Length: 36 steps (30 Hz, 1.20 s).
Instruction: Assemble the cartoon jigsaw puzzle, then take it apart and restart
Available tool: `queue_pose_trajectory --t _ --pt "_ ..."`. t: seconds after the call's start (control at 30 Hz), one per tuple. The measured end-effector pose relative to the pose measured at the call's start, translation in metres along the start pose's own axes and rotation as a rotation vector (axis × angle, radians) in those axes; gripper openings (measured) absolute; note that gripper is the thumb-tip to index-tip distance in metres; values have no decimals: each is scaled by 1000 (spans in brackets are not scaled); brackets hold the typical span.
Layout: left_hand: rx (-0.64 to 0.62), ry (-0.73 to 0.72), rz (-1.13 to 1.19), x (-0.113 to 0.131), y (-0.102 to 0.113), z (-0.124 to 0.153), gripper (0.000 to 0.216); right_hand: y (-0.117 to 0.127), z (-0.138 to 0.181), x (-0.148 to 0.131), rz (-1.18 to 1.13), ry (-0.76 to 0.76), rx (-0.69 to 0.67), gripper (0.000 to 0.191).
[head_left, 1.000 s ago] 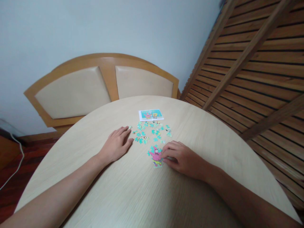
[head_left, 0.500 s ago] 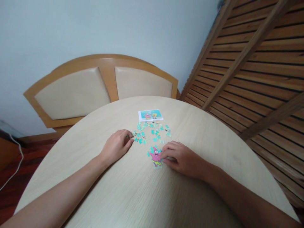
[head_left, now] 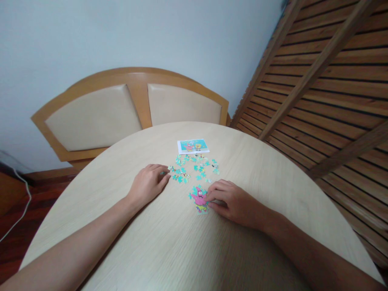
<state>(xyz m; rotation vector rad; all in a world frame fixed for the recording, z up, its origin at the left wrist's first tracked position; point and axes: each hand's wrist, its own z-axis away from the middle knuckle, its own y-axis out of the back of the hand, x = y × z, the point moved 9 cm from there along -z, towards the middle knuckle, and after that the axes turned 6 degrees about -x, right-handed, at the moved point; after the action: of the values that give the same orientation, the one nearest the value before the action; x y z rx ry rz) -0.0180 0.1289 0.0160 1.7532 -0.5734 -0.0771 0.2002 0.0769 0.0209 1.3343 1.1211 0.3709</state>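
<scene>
A partly joined jigsaw puzzle (head_left: 199, 199) lies flat on the table in front of me, showing a pink starfish figure in green shorts on turquoise. My right hand (head_left: 232, 202) rests at its right edge, thumb and fingers bent together on that side; the fingertips partly cover the edge. Farther up and left, my left hand (head_left: 150, 180) lies on the table with curved fingers and a small gap between thumb and forefinger. Its fingertips touch the near-left side of the loose puzzle pieces (head_left: 181, 178); a greenish piece shows beneath the fingers.
Behind the loose pieces lies a reference picture (head_left: 194, 146) with the starfish and a yellow figure. More turquoise pieces (head_left: 200, 167) are scattered before it. The round wooden table (head_left: 145, 246) meets a padded chair back (head_left: 139, 74); a slatted wooden panel (head_left: 303, 89) stands at right.
My left fingers have shifted slightly among the loose pieces at their tips. My right hand stays at the joined puzzle. The whole view has moved a little.
</scene>
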Motion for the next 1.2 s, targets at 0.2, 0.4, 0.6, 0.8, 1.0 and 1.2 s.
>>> queue_pose_trajectory --t 0.2,0.4,0.6,0.8,1.0,1.2 --pt "7 33 -39 -1 4 1 23 -1 1 1 2 -1 3 14" --pt "21 7 -29 -3 -1 -1 25 0 1 0 2 21 21 15" --pt "16 17 -55 -2 0 -3 25 1 1 -1 2 16 16 15" --pt "28 18 -127 4 7 -3 28 1 0 -1 1 13 17 14" --pt "45 -14 -142 6 8 -2 30 1 1 -2 2 10 14 15" --pt "13 -36 -127 11 6 0 26 0 0 -1 15 21 15 15"
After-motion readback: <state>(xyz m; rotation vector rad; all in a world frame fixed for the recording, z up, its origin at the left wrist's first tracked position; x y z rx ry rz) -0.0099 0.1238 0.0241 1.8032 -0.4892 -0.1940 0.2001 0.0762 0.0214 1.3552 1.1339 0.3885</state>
